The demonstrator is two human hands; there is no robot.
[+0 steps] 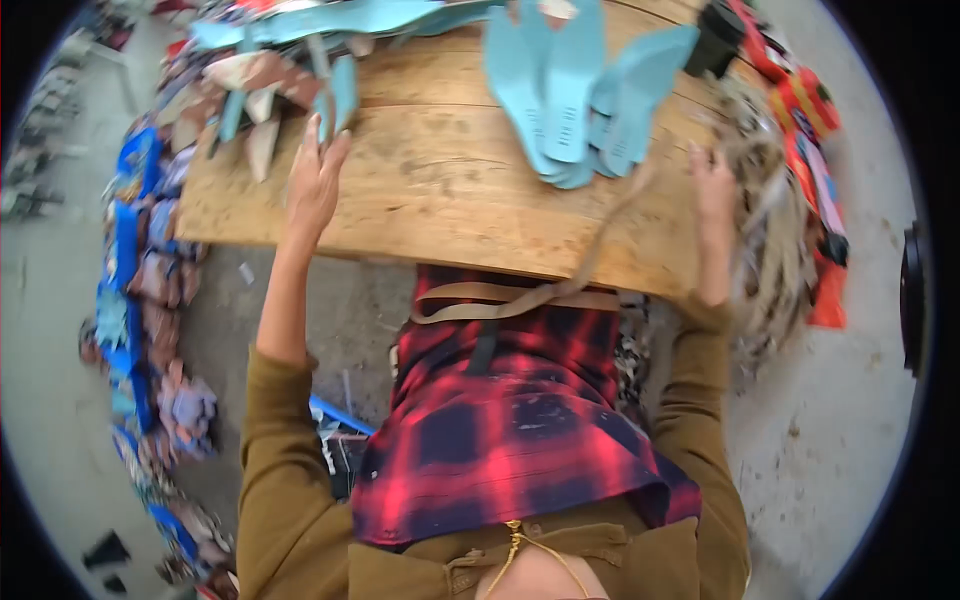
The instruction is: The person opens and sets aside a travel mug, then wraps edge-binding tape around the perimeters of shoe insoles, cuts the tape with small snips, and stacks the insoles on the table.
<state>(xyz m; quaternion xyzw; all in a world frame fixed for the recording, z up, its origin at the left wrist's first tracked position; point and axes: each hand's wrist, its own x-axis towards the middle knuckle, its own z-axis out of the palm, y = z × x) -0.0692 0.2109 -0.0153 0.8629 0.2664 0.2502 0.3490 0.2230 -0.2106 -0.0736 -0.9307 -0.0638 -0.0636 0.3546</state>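
Observation:
My left hand (318,185) is over the left part of the wooden table (430,190), fingers stretched forward and thumb apart. Its fingertips are at a small light-blue piece (344,88); whether they touch it is unclear. Just beyond lie brown-and-cream patterned fabric pieces (262,75). Over the table's right side my right hand (712,185) is blurred, with its fingers extended and no held thing visible. Beside it hangs a bundle of beige strips (770,220). One beige strap (592,262) runs from the tabletop down across my lap. Light-blue insoles (568,95) lie fanned between my hands.
More light-blue insoles (330,22) lie along the far edge. A dark cup-like container (716,38) stands at the back right, near red and yellow packaging (803,103). Blue bags with fabric pieces (122,245) line the floor at left. The table's near edge is before my lap.

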